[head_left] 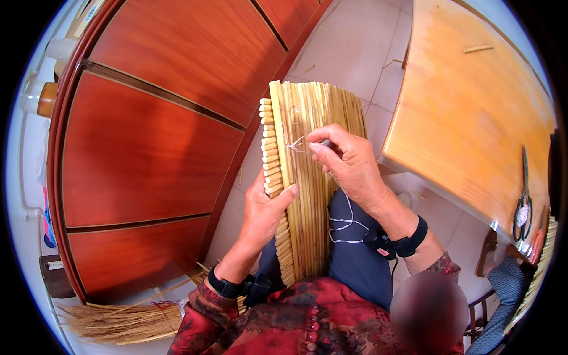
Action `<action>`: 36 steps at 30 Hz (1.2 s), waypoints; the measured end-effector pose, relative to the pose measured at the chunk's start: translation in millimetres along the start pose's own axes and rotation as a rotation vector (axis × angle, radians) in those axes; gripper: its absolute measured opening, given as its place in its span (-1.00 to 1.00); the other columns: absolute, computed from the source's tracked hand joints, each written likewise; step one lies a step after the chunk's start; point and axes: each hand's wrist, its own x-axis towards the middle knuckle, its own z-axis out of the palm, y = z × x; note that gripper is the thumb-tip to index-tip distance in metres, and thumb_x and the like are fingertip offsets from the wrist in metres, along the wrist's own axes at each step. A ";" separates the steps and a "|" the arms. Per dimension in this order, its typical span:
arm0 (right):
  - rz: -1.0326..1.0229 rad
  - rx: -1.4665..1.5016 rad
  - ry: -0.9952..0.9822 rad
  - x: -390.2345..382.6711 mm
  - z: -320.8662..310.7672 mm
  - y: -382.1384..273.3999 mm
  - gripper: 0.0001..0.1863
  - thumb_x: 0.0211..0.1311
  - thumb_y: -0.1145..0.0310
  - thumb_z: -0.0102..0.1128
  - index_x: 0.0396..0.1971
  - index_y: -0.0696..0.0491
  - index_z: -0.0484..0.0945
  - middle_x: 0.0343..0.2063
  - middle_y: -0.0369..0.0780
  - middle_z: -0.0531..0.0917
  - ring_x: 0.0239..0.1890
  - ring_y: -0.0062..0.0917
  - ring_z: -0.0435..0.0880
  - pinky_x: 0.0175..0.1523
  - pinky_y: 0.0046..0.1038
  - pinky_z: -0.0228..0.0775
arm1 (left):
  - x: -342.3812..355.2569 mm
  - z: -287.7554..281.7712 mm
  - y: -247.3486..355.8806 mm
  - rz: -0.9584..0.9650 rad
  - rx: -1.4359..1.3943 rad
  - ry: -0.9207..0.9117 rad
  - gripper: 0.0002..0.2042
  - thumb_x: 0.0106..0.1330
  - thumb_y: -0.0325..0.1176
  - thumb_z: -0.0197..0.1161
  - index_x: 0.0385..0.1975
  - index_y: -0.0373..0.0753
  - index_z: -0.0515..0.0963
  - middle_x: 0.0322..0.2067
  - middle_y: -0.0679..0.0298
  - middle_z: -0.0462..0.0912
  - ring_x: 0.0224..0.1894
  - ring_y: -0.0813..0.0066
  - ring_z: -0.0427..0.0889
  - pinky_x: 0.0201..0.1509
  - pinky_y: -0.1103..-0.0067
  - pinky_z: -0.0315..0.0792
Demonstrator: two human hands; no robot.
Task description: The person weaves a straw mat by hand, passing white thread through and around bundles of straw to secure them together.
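A thick mat of pale yellow stalks rests upright across my lap, its stalks running lengthwise. Along its left edge, a row of short cut stalk ends sticks out beside one long stalk. My left hand grips this edge, thumb on the front and fingers hidden behind. Above the mat's face, my right hand pinches a white string between thumb and fingertips. That string is looped around the long stalk near the left edge. More white string hangs below my right hand and lies in loose curves on my dark trousers.
Red-brown wooden cabinet panels stand close on the left. To the right is a light wooden table with black-handled scissors and a short stalk piece. A bundle of dry brush-like stalks lies at lower left.
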 end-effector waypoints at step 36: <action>-0.047 0.071 -0.095 -6.3 18.3 6.1 -0.93 0.08 0.46 0.09 -0.49 0.14 0.46 -0.66 -0.24 0.49 -0.60 -0.61 0.49 -0.48 -0.58 0.32 | -0.3 -0.9 -2.0 -0.041 0.023 0.030 -0.64 0.15 -0.51 0.18 -0.04 -0.36 0.33 -0.17 0.30 0.51 -0.16 0.65 0.46 -0.04 0.66 0.34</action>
